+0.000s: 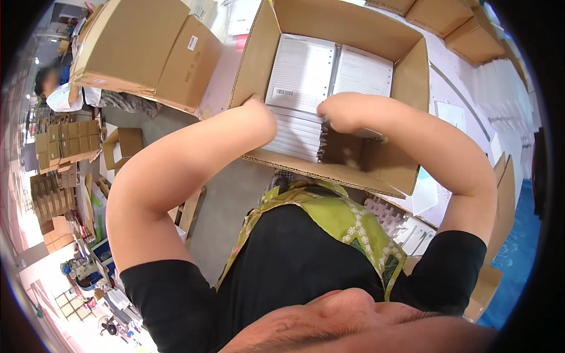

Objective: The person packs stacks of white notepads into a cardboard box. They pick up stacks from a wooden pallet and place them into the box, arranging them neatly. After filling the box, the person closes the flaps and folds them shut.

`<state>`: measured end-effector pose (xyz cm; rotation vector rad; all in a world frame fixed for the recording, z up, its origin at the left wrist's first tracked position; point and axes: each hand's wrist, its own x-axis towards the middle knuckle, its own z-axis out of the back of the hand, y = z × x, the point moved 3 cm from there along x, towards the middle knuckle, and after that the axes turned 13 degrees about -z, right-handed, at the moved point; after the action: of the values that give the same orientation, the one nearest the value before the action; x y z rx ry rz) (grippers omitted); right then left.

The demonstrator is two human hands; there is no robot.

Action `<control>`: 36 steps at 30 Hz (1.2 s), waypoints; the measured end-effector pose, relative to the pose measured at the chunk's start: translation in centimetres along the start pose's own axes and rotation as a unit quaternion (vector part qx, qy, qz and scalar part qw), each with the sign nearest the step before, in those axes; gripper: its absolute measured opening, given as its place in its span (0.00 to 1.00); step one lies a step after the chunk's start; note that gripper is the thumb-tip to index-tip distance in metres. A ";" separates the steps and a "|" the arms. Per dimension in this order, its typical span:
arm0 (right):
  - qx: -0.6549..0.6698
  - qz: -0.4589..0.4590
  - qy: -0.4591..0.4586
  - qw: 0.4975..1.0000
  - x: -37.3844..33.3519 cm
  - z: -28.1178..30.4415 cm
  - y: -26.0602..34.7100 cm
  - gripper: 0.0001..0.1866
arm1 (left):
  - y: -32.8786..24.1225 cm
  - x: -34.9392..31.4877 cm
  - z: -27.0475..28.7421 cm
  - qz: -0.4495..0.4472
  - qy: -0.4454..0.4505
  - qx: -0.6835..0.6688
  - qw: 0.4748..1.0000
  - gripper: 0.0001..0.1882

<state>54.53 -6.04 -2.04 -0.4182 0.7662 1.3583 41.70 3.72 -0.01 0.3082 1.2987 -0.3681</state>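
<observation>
An open cardboard box (406, 88) stands before me with stacks of white printed, hole-punched paper pads inside. One left pad stack (300, 70) and one right pad stack (364, 69) lie flat in its far half. Nearer me on the left, more pads (292, 134) show their edges; the near right corner is dark and lower. My left hand (254, 107) bends down inside the box's left wall, its fingers hidden by the wrist. My right hand (346, 112) is closed above the near right part, fingers curled beside the pads. What it grips is hidden.
Large closed cartons (132, 50) stand at the left of the table (213, 97). More cartons (441, 20) lie at the far right, beside stacked white sheets (503, 97). On the floor at left are an open box (122, 147) and stacked small boxes (67, 141). Another person (70, 94) is at far left.
</observation>
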 end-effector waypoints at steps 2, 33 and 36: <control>-0.084 -0.052 0.046 0.994 -0.9 0.6 -0.5 0.11 | -0.3 -1.2 0.1 0.010 0.000 0.013 1.000 0.36; -0.142 -0.103 -0.033 0.984 -2.7 6.4 -3.6 0.17 | -36.1 -6.5 -29.7 0.338 -0.614 -0.510 0.499 0.26; 0.112 0.013 -0.352 0.929 -8.2 13.2 -4.4 0.20 | -44.3 -8.6 -33.7 0.404 -0.518 -0.571 0.492 0.26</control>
<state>61.82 -3.84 12.16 0.2652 0.3151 1.3008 -8.77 -21.22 -0.53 -0.4573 -0.1372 1.0490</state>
